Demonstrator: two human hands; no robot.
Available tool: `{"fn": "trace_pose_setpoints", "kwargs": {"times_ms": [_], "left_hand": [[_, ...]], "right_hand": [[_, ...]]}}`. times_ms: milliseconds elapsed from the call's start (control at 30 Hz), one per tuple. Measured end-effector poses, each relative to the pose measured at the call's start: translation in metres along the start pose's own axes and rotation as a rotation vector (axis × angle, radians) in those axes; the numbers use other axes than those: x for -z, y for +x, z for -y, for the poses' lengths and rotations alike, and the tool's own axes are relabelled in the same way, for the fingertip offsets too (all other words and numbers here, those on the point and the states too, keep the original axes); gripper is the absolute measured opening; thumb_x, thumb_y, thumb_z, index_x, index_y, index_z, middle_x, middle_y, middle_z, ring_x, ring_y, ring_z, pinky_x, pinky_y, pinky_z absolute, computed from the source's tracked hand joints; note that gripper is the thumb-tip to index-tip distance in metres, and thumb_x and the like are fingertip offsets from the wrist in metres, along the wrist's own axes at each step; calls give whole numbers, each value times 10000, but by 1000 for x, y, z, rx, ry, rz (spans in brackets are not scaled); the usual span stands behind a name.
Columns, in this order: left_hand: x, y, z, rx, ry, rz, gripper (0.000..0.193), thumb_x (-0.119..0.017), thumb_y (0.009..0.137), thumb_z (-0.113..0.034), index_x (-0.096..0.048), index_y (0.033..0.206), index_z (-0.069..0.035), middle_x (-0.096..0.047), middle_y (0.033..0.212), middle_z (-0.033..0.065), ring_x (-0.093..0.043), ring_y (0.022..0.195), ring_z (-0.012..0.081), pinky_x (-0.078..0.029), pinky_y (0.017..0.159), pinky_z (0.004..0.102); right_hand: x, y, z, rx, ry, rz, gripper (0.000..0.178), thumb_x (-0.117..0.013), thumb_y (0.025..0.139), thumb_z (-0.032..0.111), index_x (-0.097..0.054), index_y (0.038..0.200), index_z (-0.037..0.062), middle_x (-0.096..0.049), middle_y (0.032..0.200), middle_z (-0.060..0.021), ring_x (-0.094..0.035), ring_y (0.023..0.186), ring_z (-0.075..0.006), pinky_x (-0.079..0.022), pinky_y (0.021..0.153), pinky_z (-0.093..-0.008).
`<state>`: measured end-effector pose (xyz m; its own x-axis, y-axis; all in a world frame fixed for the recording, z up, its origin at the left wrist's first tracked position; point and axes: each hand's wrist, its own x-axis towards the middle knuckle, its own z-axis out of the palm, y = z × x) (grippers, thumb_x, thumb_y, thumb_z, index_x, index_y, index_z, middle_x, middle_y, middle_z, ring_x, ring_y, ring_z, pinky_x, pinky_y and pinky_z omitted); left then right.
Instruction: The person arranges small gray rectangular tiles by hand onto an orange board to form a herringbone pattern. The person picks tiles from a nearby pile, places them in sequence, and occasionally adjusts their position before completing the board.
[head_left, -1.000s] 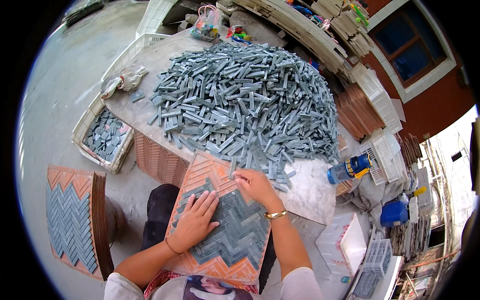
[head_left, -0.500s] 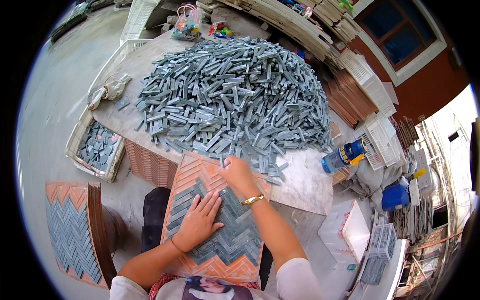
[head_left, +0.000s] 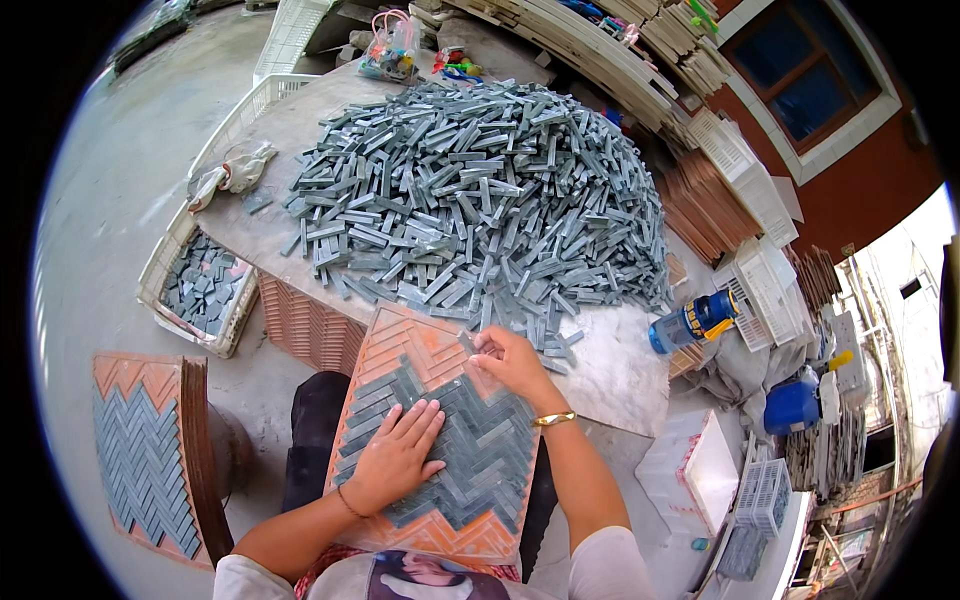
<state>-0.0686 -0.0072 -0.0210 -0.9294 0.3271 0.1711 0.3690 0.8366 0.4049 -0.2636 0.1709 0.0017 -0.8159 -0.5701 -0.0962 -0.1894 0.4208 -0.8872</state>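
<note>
An orange tray with zigzag grooves lies across my lap, tilted against the table edge. Grey stone strips fill its middle in a herringbone pattern, while the grooves at the far and near ends show bare. My left hand rests flat on the laid strips, fingers stretched out and holding nothing. At the tray's upper right, my right hand pinches a small grey stone strip over the bare grooves; the fingers partly hide it. Just beyond, a big heap of loose grey strips covers the table.
Left of me stands a stack of trays, the top one filled with strips. A white crate of grey pieces sits beside the table. A blue bottle stands at the table's right, near a white foam box.
My right hand has moved right and slightly nearer, carrying a strip from the heap's edge over the tray. The left hand stays flat on the strips. The whole view has shifted slightly.
</note>
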Motion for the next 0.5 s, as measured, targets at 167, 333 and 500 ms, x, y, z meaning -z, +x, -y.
{"fn": "trace_pose_setpoints", "kwargs": {"times_ms": [167,333,500], "left_hand": [[0,-2,0,9,-6,-10,690,-582,865,-416,-391,1392,-13,-362,1471,123,-307,1379,271,-216,1134,452],[1,0,-1,11,3,-2,686,-575,869,-417,-393,1390,-11,-364,1470,124,-309,1378,271,-215,1135,453],[0,-1,0,4,-6,-14,683,-569,871,-421,-397,1386,-8,-365,1468,126,-311,1377,274,-215,1134,456]], "right_hand": [[-2,-2,21,131,-310,122,215,-699,725,29,-602,917,13,-634,830,-85,-608,728,-215,-489,677,-326],[-8,-2,21,311,-473,176,218,-716,680,32,-584,852,18,-613,835,-112,-593,774,-302,-477,695,-368],[-13,2,13,227,-360,194,219,-722,672,35,-580,838,19,-598,837,-112,-584,796,-305,-470,709,-381]]}}
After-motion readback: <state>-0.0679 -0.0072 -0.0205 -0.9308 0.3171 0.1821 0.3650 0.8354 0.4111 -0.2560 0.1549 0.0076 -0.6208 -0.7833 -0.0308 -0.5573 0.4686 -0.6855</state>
